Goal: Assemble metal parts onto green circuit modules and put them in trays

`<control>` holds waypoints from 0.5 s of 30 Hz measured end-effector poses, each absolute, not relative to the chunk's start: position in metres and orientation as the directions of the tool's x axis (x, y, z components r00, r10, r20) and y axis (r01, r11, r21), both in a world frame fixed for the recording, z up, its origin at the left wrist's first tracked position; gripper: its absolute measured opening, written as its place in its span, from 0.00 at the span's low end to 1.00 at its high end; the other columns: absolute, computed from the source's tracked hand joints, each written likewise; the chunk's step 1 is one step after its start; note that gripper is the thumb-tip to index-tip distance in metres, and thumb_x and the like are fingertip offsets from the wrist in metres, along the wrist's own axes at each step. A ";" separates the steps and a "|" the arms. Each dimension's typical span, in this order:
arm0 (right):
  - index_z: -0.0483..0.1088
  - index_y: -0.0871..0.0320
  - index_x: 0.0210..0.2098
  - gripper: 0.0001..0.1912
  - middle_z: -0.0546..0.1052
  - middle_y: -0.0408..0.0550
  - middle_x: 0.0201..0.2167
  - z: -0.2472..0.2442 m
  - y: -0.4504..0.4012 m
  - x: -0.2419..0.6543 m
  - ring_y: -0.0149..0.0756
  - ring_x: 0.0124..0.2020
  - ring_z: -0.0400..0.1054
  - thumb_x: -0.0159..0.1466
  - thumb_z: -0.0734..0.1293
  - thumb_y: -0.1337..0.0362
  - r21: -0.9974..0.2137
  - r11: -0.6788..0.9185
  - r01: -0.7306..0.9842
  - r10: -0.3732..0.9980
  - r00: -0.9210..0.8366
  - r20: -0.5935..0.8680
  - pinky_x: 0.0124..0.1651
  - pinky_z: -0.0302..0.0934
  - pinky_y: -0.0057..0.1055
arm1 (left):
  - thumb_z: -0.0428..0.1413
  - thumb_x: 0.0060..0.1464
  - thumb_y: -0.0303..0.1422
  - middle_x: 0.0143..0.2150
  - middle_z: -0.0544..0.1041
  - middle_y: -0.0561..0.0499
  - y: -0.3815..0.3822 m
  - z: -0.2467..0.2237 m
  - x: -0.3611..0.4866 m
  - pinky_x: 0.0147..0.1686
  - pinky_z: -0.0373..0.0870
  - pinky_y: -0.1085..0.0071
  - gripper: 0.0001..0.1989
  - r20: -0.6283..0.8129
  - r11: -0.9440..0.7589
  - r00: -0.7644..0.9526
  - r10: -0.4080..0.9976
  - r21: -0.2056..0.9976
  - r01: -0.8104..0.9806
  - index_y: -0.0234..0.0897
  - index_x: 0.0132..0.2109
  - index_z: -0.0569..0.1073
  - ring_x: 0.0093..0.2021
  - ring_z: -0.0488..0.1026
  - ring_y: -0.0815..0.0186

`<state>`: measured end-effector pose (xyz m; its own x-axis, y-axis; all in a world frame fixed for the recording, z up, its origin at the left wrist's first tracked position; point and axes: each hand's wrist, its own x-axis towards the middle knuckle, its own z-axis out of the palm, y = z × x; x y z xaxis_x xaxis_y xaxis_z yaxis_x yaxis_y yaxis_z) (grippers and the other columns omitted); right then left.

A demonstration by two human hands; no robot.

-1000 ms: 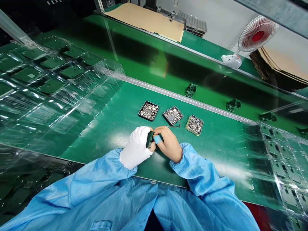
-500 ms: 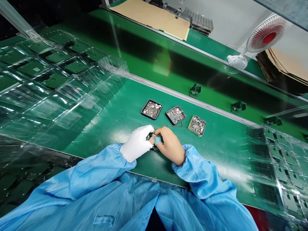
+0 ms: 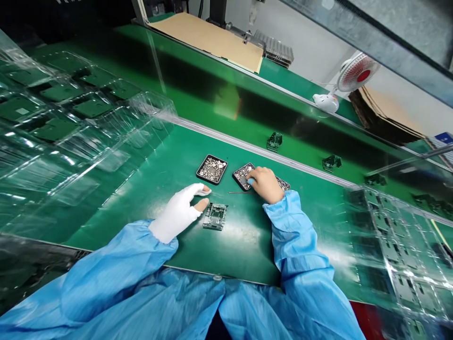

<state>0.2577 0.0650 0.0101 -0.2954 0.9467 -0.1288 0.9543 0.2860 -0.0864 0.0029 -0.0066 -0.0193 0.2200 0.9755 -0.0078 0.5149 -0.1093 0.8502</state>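
Note:
A small green circuit assembly (image 3: 215, 216) lies flat on the green table mat. Just left of it is my left hand (image 3: 180, 210) in a white glove with bare fingertips, thumb and fingers apart and holding nothing. My right hand (image 3: 264, 183), with a blue cover on one fingertip, reaches over the middle black tray (image 3: 241, 174) of small metal parts. Its fingers are pinched together at the parts; whatever is between them is too small to name. Another parts tray (image 3: 212, 169) sits to the left, and a third (image 3: 284, 184) is partly hidden behind my right hand.
A thin metal tool (image 3: 239, 192) lies below the middle tray. Stacked clear plastic trays (image 3: 116, 137) stand at left, more (image 3: 399, 236) at right. Beyond the metal rail (image 3: 226, 138), several green assemblies (image 3: 274, 141) rest on a green surface. A fan (image 3: 357, 73) stands behind.
My hands have separated, leaving the circuit assembly on the mat. The left drew back to the left and opened; the right moved up and right to the middle tray. The camera view shifted.

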 end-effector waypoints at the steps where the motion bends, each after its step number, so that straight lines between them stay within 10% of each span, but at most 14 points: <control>1: 0.74 0.56 0.37 0.12 0.75 0.51 0.41 0.007 0.068 0.257 0.42 0.44 0.65 0.60 0.61 0.74 -0.085 0.299 0.950 0.941 -0.309 -0.141 0.50 0.54 0.37 | 0.49 0.51 0.39 0.45 0.77 0.48 -0.005 -0.020 0.003 0.50 0.69 0.62 0.14 -0.016 -0.101 0.215 0.977 0.847 0.523 0.39 0.43 0.69 0.47 0.74 0.60; 12: 0.70 0.61 0.37 0.08 0.73 0.53 0.37 0.005 0.074 0.258 0.41 0.41 0.65 0.63 0.59 0.72 -0.162 0.238 0.958 0.964 -0.253 -0.083 0.48 0.55 0.36 | 0.49 0.51 0.37 0.42 0.78 0.50 -0.004 -0.021 0.004 0.47 0.71 0.67 0.12 0.064 -0.158 0.192 0.979 0.834 0.528 0.39 0.40 0.71 0.43 0.75 0.62; 15: 0.67 0.59 0.35 0.07 0.71 0.49 0.36 0.014 0.064 0.253 0.37 0.39 0.65 0.63 0.58 0.72 -0.359 0.278 0.891 0.955 -0.297 0.000 0.45 0.58 0.32 | 0.49 0.53 0.36 0.39 0.78 0.51 -0.007 -0.016 0.005 0.43 0.72 0.69 0.10 0.112 -0.198 0.191 0.975 0.824 0.531 0.38 0.39 0.72 0.41 0.75 0.63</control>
